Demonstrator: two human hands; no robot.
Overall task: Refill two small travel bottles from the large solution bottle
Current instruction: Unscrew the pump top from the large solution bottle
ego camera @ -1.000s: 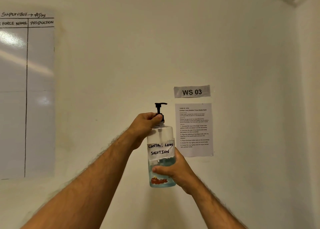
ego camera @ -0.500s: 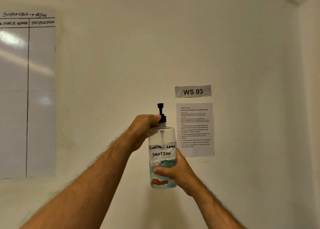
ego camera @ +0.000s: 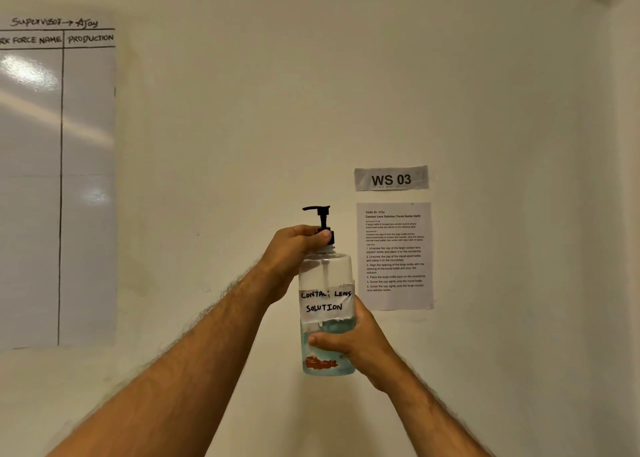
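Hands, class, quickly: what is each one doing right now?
Left hand: fingers closed around the pump cap.
Right hand: closed around the large solution bottle.

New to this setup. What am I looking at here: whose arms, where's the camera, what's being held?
There is no machine here: these are a person's two bare arms, seen from a camera worn on their head, looking forward at a wall. The right hand grips the lower part of a clear bottle with a handwritten label reading contact lens solution, holding it upright in the air. The left hand is closed around the collar of its black pump top. No work surface or small bottles are in view. On the wall hang a whiteboard, a sign reading WS 03 and a printed instruction sheet.
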